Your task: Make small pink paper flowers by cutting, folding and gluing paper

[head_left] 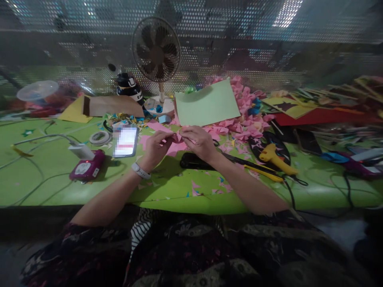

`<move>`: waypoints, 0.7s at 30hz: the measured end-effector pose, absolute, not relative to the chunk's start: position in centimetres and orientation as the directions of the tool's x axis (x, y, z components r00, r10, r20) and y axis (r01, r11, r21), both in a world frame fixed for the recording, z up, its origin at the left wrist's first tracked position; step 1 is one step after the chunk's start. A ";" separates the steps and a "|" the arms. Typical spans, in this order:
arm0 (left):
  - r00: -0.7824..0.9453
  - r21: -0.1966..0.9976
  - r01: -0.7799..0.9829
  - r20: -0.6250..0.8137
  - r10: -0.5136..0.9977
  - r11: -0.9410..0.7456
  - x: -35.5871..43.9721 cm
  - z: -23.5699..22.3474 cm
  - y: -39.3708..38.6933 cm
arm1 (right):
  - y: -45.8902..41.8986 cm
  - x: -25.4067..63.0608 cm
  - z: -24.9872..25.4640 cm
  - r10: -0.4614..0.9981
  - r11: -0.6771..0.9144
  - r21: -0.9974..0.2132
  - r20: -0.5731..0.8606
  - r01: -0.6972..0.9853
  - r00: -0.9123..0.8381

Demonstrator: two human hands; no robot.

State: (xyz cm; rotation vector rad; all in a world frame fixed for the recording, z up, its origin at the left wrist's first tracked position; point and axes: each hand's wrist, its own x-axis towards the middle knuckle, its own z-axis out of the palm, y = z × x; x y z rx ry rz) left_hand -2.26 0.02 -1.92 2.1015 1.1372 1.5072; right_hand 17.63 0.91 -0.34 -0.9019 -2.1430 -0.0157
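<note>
Between my two hands is a small piece of pink paper, partly covered by the fingers. My left hand, with a pale band on its wrist, pinches it from the left. From the right, my right hand closes on the same piece with thumb and fingers. Loose pink paper sheets lie on the table just behind and under the hands. Below my right hand rests a long black tool, whose kind I cannot make out. A heap of folded pink paper pieces spreads behind and to the right.
A lit phone, a tape roll and a purple power socket with cables lie left. Behind stand a fan, a black bottle and a pale green sheet. To the right lies a yellow glue gun.
</note>
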 end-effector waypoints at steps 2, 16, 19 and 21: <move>0.153 0.631 0.425 0.656 0.739 -0.649 -2.3 -1.8 0.0 | 0.9 17.6 -0.4 0.584 0.754 -0.253 0.680 0.606 -0.443; 0.192 0.593 0.430 0.677 0.711 -0.681 -2.3 -2.0 0.2 | 0.7 17.3 0.2 0.668 0.678 -0.182 0.556 0.713 -0.494; 0.197 0.553 0.464 0.697 0.690 -0.691 -2.3 -2.1 0.2 | 0.7 17.3 0.3 0.667 0.690 -0.187 0.540 0.699 -0.514; 0.202 0.530 0.480 0.709 0.676 -0.699 -2.4 -2.1 0.2 | 0.7 17.4 0.3 0.652 0.706 -0.188 0.550 0.683 -0.522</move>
